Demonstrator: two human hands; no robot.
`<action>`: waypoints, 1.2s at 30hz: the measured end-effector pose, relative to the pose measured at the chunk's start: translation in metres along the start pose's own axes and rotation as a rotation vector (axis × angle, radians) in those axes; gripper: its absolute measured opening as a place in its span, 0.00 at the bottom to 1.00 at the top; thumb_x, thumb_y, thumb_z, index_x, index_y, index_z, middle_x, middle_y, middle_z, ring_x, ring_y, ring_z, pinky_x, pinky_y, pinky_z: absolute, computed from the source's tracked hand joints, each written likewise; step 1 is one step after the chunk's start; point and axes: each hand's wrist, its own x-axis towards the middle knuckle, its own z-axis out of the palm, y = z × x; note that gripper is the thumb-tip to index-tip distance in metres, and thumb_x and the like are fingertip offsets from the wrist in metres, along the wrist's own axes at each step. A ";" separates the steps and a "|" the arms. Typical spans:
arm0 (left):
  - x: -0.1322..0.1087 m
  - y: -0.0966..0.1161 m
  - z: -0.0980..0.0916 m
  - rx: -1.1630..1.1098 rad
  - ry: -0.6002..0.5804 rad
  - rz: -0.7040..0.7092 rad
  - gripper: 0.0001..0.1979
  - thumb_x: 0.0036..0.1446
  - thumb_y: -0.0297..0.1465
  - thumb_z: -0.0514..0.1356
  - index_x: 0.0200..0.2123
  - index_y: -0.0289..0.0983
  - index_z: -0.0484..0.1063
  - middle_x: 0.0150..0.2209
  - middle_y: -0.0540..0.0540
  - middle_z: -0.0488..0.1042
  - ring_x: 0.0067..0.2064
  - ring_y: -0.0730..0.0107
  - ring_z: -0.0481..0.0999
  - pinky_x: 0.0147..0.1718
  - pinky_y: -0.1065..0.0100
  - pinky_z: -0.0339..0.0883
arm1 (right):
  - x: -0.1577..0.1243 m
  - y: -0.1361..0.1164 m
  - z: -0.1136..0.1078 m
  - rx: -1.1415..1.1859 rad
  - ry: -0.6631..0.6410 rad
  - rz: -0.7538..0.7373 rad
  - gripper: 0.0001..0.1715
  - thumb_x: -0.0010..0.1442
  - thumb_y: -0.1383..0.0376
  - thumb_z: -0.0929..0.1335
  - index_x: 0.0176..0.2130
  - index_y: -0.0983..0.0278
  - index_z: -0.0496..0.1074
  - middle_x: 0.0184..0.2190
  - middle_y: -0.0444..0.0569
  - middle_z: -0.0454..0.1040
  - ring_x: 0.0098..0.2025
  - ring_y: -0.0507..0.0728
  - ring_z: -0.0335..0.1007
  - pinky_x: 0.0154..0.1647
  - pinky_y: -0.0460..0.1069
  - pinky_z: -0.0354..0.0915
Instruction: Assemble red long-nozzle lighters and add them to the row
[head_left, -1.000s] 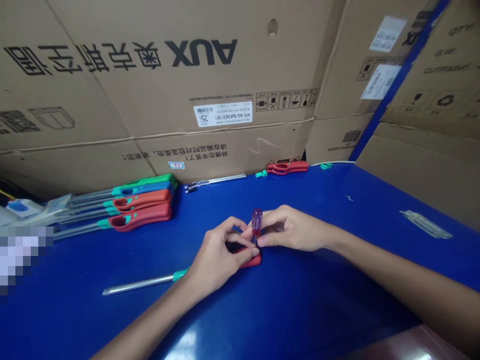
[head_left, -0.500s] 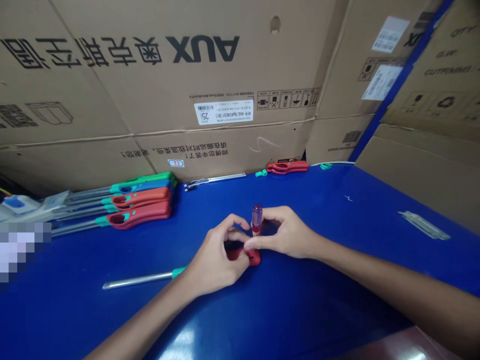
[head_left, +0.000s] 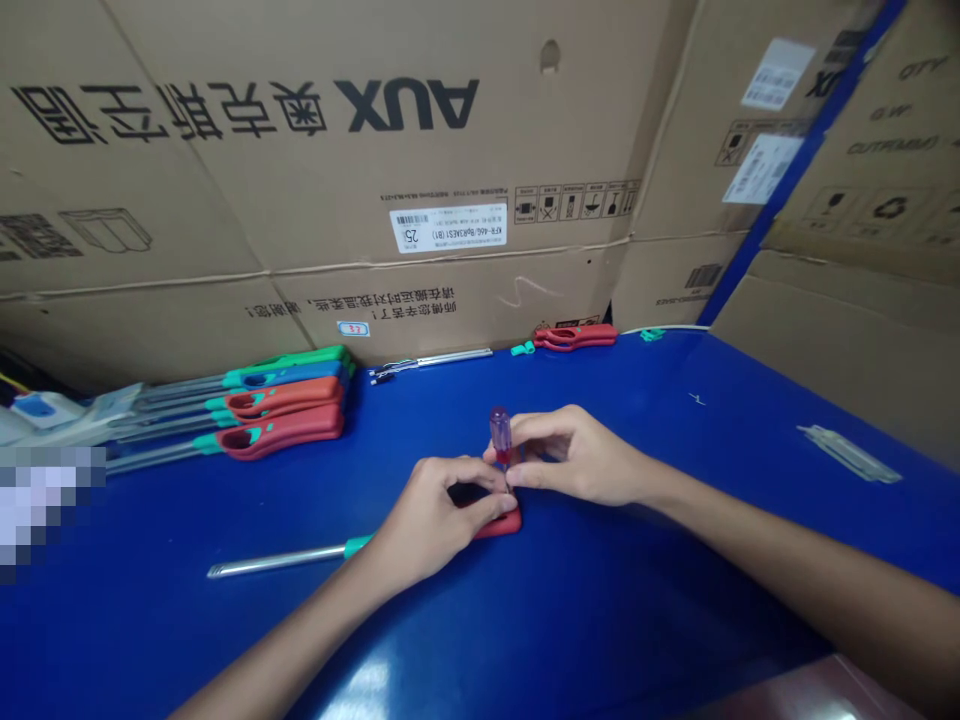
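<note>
A red long-nosed lighter [head_left: 502, 525] lies on the blue table, its metal tube pointing left and its middle hidden under my left hand [head_left: 442, 515]. Upright over the handle's right end stands a screwdriver [head_left: 499, 430] with a clear purple handle. My right hand [head_left: 581, 455] is closed on it, fingers and thumb just below the purple part. The left thumb and forefinger pinch together round the lower shaft, just above the lighter. Whether a screw sits at the tip is hidden by these fingertips.
Several lighters in red, orange, blue and green [head_left: 292, 428] are stacked at the left. Along the back lie metal tubes [head_left: 454, 356], small green parts [head_left: 523, 348] and a red lighter casing [head_left: 577, 337]. A clear plastic packet [head_left: 847, 452] lies right. Cardboard [head_left: 300, 200] walls the back.
My left thumb and forefinger have come together at the screwdriver's shaft. The screwdriver has shifted slightly left in my right hand. The lighter has stayed in place.
</note>
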 end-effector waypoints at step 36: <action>0.001 0.000 0.001 -0.035 -0.051 -0.078 0.13 0.54 0.34 0.63 0.23 0.32 0.75 0.23 0.51 0.72 0.28 0.73 0.67 0.29 0.71 0.60 | -0.001 -0.002 0.001 0.274 -0.155 0.171 0.17 0.56 0.58 0.73 0.41 0.69 0.76 0.35 0.50 0.76 0.31 0.49 0.68 0.30 0.45 0.64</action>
